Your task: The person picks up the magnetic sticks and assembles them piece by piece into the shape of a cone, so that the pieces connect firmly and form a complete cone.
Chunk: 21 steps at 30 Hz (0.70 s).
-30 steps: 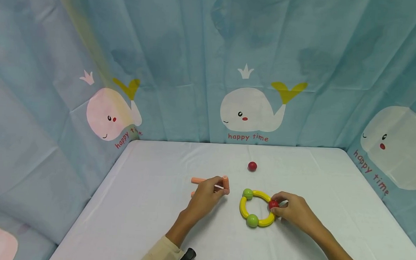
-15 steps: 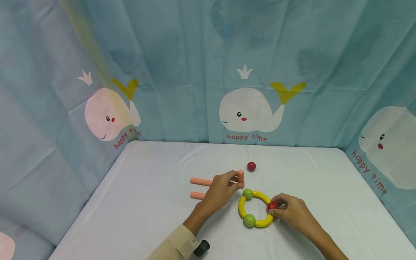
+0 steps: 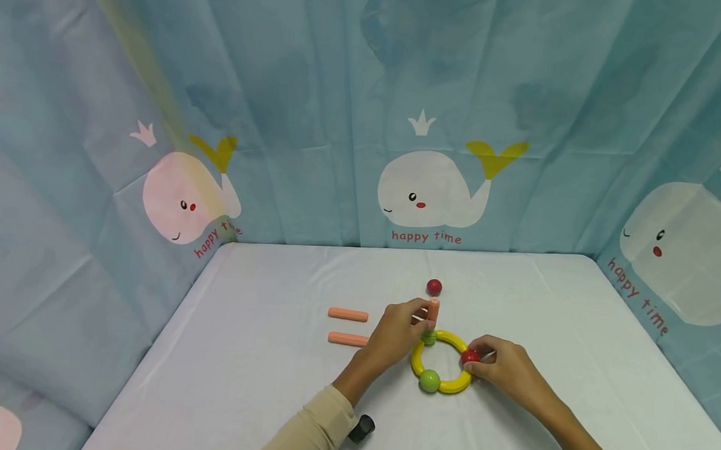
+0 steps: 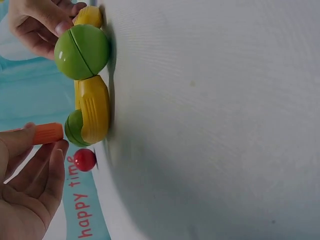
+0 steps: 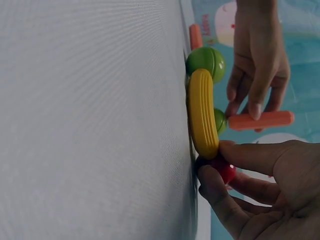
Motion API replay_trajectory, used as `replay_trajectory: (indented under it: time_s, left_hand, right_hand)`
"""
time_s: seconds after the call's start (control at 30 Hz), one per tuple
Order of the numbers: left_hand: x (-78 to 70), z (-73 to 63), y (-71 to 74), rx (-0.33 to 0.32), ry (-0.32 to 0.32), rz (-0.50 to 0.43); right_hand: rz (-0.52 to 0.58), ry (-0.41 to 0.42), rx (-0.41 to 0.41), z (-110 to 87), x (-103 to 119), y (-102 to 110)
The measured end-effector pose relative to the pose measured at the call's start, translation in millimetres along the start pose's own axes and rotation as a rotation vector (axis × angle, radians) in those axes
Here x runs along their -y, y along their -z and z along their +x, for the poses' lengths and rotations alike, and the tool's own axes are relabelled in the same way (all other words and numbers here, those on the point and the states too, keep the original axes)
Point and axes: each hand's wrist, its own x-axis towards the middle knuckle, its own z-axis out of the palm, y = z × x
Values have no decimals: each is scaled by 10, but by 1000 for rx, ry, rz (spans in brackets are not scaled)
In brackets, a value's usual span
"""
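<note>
A ring of yellow curved bars (image 3: 451,387) lies on the white table, joined by a near green ball (image 3: 430,381), a far green ball (image 3: 431,338) and a red ball (image 3: 469,357). My left hand (image 3: 396,334) pinches an orange stick (image 5: 265,120), held upright with its lower end at the far green ball. Whether the two are joined, I cannot tell; they look touching or nearly so. At the ring's right side, my right hand (image 3: 507,366) grips the red ball between thumb and fingers. Part of that ball is hidden by the fingertips.
Two more orange sticks, an upper one (image 3: 347,314) and a lower one (image 3: 347,339), lie left of the ring. A loose red ball (image 3: 434,287) sits beyond it. Behind the table (image 3: 255,376) hangs a blue curtain (image 3: 317,114) printed with whales.
My left hand has moved right with the upright orange stick, from left of the ring to above the far green ball. The right hand keeps its grip; the ring has shifted slightly left.
</note>
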Motion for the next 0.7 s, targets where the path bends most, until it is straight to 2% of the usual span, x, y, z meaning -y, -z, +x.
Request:
replay_trajectory:
  time_s: [0.43,0.6,0.7]
  left_hand:
    - [-15,-24,-27,12,25,11]
    - [-27,-83,-33,20,76,24]
    - [-46,-171,-15,3,99,70]
  right_hand:
    - [11,-9,-2,-3,16,5]
    - [0,-6,7,0,-2,11]
    - [-24,-4,18,5,-17,17]
